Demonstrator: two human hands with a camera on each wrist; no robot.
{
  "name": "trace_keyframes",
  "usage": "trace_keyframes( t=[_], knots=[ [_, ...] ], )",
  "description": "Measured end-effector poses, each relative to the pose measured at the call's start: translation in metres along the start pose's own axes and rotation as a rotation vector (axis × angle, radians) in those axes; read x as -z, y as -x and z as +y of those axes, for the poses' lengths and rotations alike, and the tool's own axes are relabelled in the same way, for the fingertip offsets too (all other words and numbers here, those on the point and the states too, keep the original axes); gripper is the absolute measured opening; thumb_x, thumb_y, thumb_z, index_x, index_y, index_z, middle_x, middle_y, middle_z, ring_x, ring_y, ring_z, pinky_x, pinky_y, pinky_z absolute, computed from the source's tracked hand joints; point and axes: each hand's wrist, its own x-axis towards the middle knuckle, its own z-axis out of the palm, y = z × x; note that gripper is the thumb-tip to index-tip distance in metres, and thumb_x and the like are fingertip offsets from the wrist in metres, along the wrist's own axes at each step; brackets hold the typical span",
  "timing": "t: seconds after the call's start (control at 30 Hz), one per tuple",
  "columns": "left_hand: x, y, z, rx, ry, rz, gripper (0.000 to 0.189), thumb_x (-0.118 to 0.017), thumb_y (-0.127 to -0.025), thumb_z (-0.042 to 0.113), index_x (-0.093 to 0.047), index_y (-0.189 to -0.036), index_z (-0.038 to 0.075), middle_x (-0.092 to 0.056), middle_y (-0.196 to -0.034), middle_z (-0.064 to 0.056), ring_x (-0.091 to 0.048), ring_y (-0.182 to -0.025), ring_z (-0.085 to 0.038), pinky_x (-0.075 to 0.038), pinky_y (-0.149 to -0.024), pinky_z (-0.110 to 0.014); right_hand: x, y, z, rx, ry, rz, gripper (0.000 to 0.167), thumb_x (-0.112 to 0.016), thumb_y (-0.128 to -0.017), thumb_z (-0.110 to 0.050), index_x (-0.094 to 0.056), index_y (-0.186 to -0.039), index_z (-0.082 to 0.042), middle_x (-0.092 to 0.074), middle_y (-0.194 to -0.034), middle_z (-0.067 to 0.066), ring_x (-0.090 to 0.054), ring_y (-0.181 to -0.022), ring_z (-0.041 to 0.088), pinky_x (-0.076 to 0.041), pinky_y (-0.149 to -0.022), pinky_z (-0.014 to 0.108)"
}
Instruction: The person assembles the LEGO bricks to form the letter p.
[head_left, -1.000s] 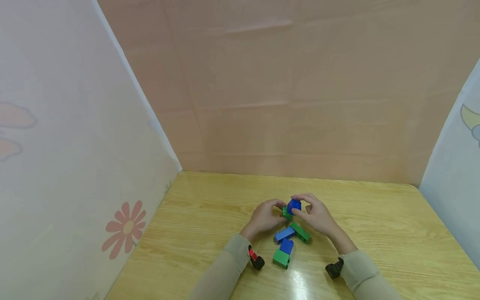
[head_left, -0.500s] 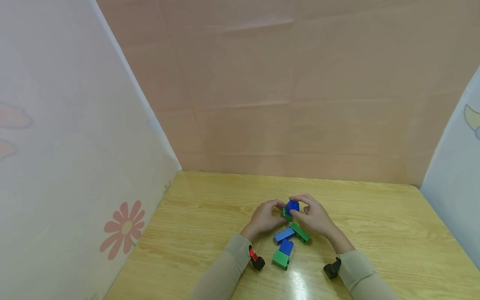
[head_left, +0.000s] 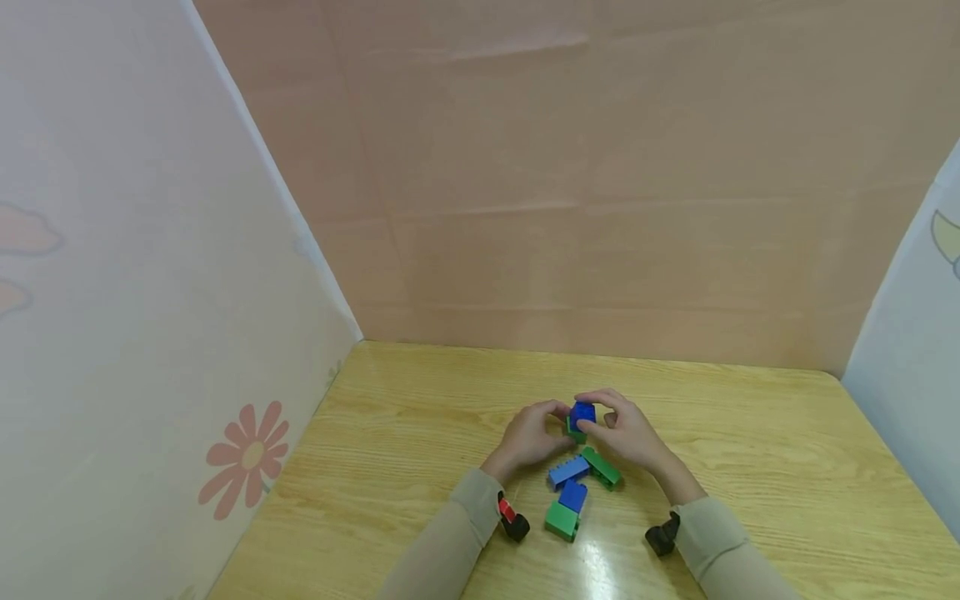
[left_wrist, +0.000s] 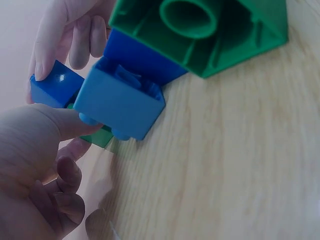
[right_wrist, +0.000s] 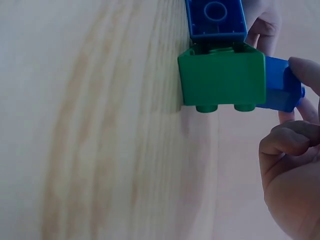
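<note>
In the head view my left hand (head_left: 527,435) pinches a small green brick (head_left: 577,434) between thumb and fingers, past the other bricks. My right hand (head_left: 628,428) grips a dark blue brick (head_left: 582,412) by its sides and holds it right on top of the green one. From the left wrist, the blue brick (left_wrist: 54,86) overlaps the green brick (left_wrist: 101,136), which is partly hidden behind my thumb and a light blue brick (left_wrist: 120,102). The right wrist view shows the blue brick (right_wrist: 281,86) between my right thumb and fingers; the held green brick is hidden there.
Nearer to me on the wooden table (head_left: 420,392) lie a light blue brick (head_left: 568,472), a long green brick (head_left: 602,468), a dark blue brick (head_left: 573,495) and a green brick (head_left: 562,521), close together. Covered walls (head_left: 480,208) stand behind and at both sides.
My right hand has moved slightly left and down, bringing the blue brick over the green one. My left hand has stayed in place with the green brick.
</note>
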Motion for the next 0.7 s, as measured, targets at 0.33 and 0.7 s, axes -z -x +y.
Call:
trace_keyframes(
  t=[0.33,0.7],
  knots=[
    [0.0004,-0.0005,-0.0014,-0.018,0.013,0.001,0.037,-0.085,-0.090,0.030,-0.071,-0.124,0.025,-0.067,-0.112,0.018,-0.061,-0.113,-0.005,-0.047,-0.103,-0.037,0.0033,0.0008,0.0031,-0.078,-0.089,-0.002,0.047,-0.074,-0.099,-0.028,-0.063,-0.138,-0.005,-0.064,-0.094,0.014,-0.036,-0.047,0.010,-0.034,-0.042,0.026],
    [0.0011,0.0005,-0.0031,-0.006,0.051,-0.012,0.036,-0.086,-0.088,0.032,-0.072,-0.121,0.028,-0.068,-0.110,0.020,-0.062,-0.111,-0.005,-0.049,-0.100,-0.038,-0.0014,-0.0028,0.0071,-0.032,-0.107,0.003,0.040,-0.074,-0.100,-0.024,-0.067,-0.134,-0.005,-0.064,-0.130,0.010,-0.037,-0.047,0.010,-0.036,-0.043,0.026]
  ],
)
